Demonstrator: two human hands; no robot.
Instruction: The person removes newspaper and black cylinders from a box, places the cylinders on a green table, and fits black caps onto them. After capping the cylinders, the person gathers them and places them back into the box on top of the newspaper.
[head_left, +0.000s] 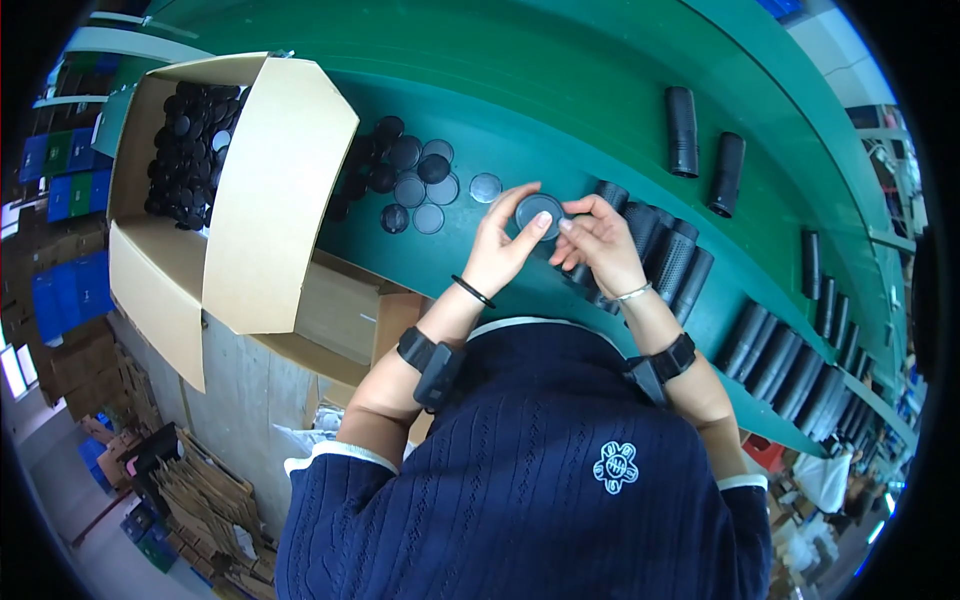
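A round black cap [533, 208] is held up over the green worktop [460, 265]. My left hand [503, 235] grips it, thumb across its face and fingers behind. The fingertips of my right hand [603, 245] pinch the cap's right edge. Just beyond my left fingers lies a silvery disc [485, 187]. Several loose black caps [408, 188] are spread to the left of it. Beside and partly behind my right hand, several black perforated tubes [672, 250] lie in a row.
An open cardboard box [275, 190] full of black caps stands at the left. Below it is another open carton [340, 310]. More black tubes [785, 365] line the worktop at the right. Two tubes [682, 132] rest on the green conveyor belt [560, 75] at the back.
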